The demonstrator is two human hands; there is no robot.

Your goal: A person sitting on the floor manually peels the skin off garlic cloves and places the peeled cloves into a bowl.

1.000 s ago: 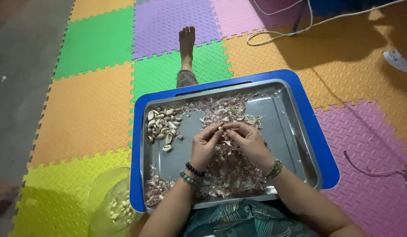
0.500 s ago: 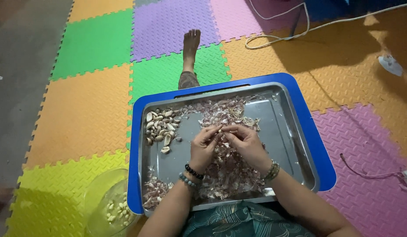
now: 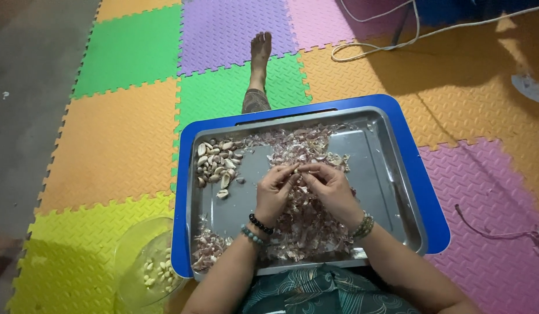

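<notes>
Garlic clove, mid-peel, over steel tray.
Your left hand [image 3: 273,192] and right hand [image 3: 329,187] still meet above the skins [image 3: 301,227], fingers pinching one garlic clove [image 3: 296,170]; unpeeled cloves [image 3: 216,164] and bowl [image 3: 142,263] unchanged, so peeling continues.

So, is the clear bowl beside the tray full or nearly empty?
Nearly empty. The clear bowl on the mat, left of the metal tray, holds only a small cluster of pale peeled cloves; most of its bottom shows bare.

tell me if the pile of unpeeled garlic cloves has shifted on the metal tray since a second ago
No. The clove pile sits in the same upper-left corner of the metal tray as before.
</notes>
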